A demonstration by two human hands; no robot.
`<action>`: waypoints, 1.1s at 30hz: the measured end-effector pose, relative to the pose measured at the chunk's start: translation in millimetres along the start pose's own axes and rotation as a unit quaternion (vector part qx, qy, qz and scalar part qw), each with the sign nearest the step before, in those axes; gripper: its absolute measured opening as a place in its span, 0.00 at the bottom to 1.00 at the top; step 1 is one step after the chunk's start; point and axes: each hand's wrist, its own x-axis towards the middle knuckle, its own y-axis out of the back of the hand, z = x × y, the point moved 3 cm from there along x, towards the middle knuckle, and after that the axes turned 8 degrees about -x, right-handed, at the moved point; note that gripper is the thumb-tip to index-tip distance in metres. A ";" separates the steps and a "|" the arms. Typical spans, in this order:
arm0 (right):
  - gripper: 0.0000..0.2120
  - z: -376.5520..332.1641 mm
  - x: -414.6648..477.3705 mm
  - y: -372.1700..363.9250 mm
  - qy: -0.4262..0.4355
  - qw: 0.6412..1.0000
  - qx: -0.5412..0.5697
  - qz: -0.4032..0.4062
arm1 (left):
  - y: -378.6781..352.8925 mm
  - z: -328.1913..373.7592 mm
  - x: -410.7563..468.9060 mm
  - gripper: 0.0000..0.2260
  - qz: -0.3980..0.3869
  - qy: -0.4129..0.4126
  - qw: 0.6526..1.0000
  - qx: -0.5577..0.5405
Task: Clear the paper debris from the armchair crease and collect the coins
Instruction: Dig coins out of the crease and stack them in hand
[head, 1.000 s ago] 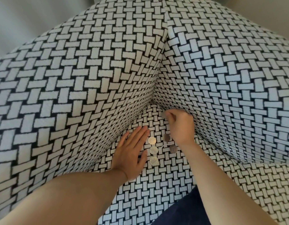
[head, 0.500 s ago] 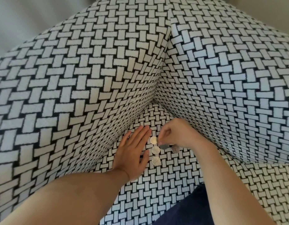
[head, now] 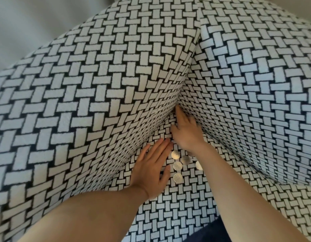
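Head view: on the woven-print armchair seat [head: 186, 206], left hand [head: 151, 168] lay flat beside coins [head: 177, 165]; right hand [head: 186, 131], fingers straight, reached the back-corner crease [head: 174, 104].

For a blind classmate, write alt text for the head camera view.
A person's right hand reaches, fingers straight, into the back corner crease of a black-and-white woven-pattern armchair. The left hand lies flat on the seat beside several loose coins.
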 end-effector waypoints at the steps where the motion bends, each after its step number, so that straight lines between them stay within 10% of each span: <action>1: 0.32 -2.6 3.1 0.4 -0.005 1.000 -0.011 -0.008 | 0.7 -1.6 0.1 0.27 0.002 0.001 1.000 0.002; 21: 0.09 10.8 -9.5 17.3 0.009 0.979 -0.028 0.201 | -1.4 -5.3 -0.8 0.27 0.002 -0.001 1.000 0.009; 33: 0.06 25.1 -83.0 40.3 0.023 0.993 0.109 -0.026 | -0.6 -7.4 -2.1 0.27 0.003 0.003 1.000 0.017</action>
